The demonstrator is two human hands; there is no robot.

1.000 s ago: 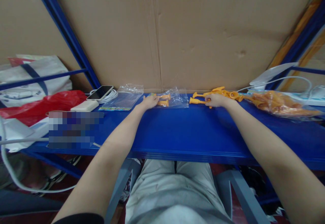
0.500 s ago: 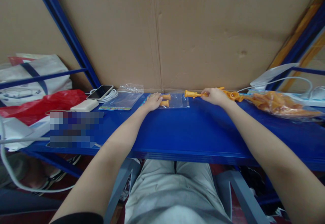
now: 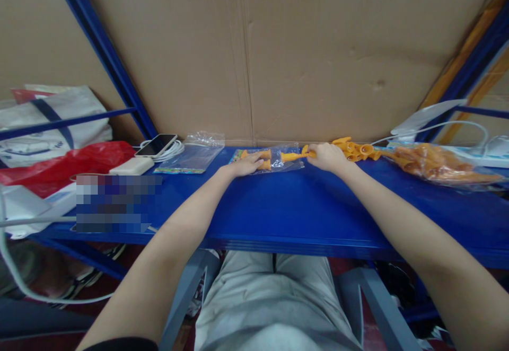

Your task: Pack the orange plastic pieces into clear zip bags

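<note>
Left hand is pressing down on a small clear plastic bag lying flat on the blue table, a couple of orange pieces already inside. Right hand is pinching a long orange plastic peg, its tip poking into the bag's mouth. More orange pegs are piled just beside that hand.

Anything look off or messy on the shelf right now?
Nothing damaged or spilled. The left hand pins a clear bag with orange pieces inside; the right hand holds an orange part at the bag's mouth. Loose orange parts lie in a small heap beside it.
</note>
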